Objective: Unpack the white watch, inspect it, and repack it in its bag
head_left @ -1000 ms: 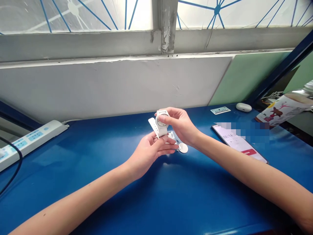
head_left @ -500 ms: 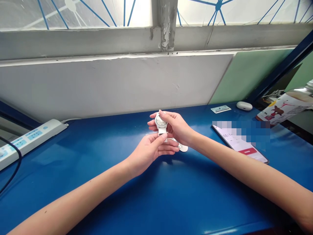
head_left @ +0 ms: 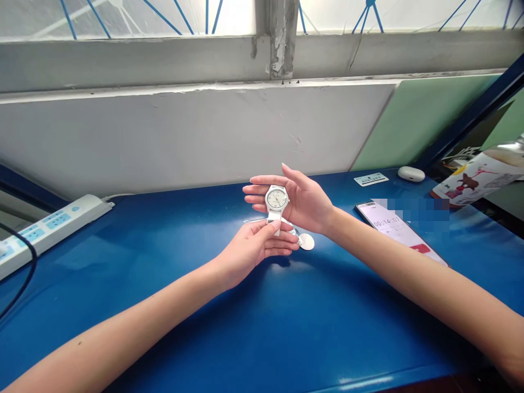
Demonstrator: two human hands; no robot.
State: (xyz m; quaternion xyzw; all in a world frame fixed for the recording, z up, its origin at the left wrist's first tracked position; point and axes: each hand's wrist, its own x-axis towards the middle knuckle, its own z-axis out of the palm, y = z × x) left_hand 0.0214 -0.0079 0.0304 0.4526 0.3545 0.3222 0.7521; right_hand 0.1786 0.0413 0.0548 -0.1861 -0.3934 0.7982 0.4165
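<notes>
A white wristwatch (head_left: 277, 200) stands upright above the blue table (head_left: 164, 305), its round dial facing me. My left hand (head_left: 256, 246) pinches the lower strap between thumb and fingers. My right hand (head_left: 292, 197) is behind the watch with its fingers stretched out flat, the palm against the watch's back. A small white round disc (head_left: 307, 242) lies on the table just below my right wrist, beside some clear wrapping.
A phone (head_left: 399, 229) with a lit timer screen lies at the right. Beyond it are a white earbud case (head_left: 411, 173), a small card (head_left: 371, 179) and a printed bottle (head_left: 477, 180). A white power strip (head_left: 45, 229) with a black cable sits at the left edge.
My right hand has let go of the watch case and spread its fingers flat behind it. The watch now stands upright with the dial towards me, held by my left hand.
</notes>
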